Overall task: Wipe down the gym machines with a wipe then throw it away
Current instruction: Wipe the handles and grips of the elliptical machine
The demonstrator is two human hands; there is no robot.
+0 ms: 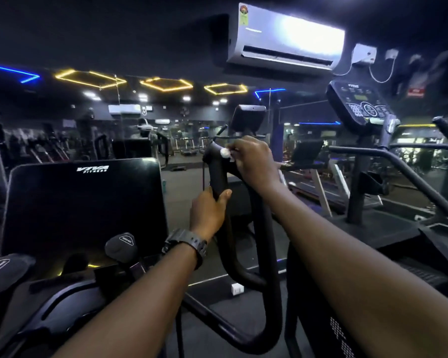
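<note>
In the dim gym, the left hand (209, 211) is gripping the black handlebar (219, 174), steadying it, while the right hand (252, 161) is pinching the white wipe (225, 152) against its top, best rubbed firmly downward.

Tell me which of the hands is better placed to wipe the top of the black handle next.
The right hand. It already pinches the white wipe against the upper part of the handle. The left hand grips the handle lower down and holds no wipe.
</note>
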